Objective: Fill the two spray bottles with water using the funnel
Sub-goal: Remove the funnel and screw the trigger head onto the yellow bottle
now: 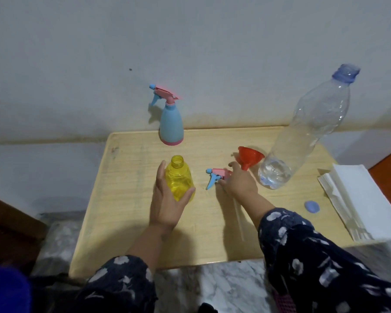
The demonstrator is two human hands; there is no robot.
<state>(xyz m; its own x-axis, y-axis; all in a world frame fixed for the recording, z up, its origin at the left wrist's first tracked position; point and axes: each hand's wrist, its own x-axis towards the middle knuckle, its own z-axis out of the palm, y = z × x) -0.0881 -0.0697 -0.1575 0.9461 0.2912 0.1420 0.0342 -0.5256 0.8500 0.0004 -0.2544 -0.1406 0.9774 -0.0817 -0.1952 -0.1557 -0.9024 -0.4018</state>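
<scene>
A yellow spray bottle stands uncapped near the middle of the small wooden table; my left hand grips its body. Its pink and blue spray head lies on the table just to the right, its clear tube trailing toward me, and my right hand rests on it with fingers around its neck. A red funnel lies on its side right behind that hand. A blue spray bottle with its head on stands at the back edge. A big clear water bottle, uncapped, holds a little water at the right.
A blue bottle cap lies on the table at the right. A stack of white paper napkins sits at the table's right edge. A wall runs close behind the table. Marble floor shows below the front edge.
</scene>
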